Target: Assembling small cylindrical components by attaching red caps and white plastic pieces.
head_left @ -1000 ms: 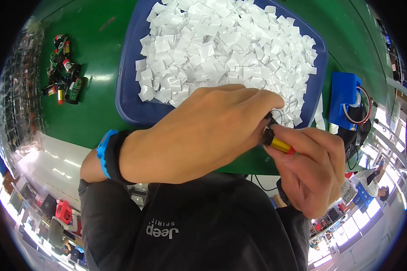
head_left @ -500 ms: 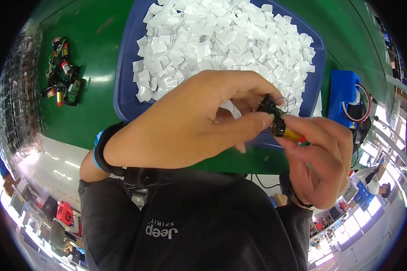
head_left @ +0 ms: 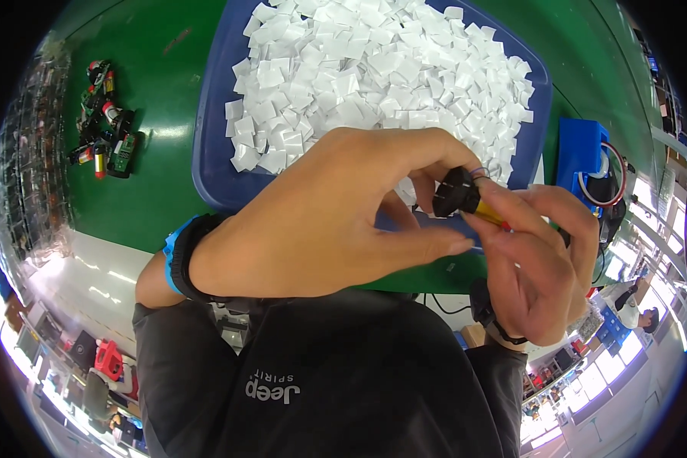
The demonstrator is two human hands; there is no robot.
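Observation:
Between finger and thumb, my right hand (head_left: 538,256) pinches a small electronic assembly (head_left: 456,192). Its black end piece has short metal prongs facing left, and a yellow cylindrical battery (head_left: 490,214) with a red end runs back into the right fingers. A thin wire loops above it. My left hand (head_left: 359,210) reaches across from the left, its thumb spread away from the fingers. The left index finger curves over the black piece and seems to touch it. Part of the assembly is hidden by the right fingers.
A blue tray (head_left: 206,145) heaped with white square slips (head_left: 389,69) lies beyond my hands on the green table (head_left: 168,114). Several similar battery assemblies (head_left: 107,122) sit at left, beside clear plastic packaging (head_left: 30,153). A blue device (head_left: 576,160) with wire stands at right.
My left thumb has come off the assembly and spread downward. The assembly has turned, so its black pronged end now faces left and the battery shows less.

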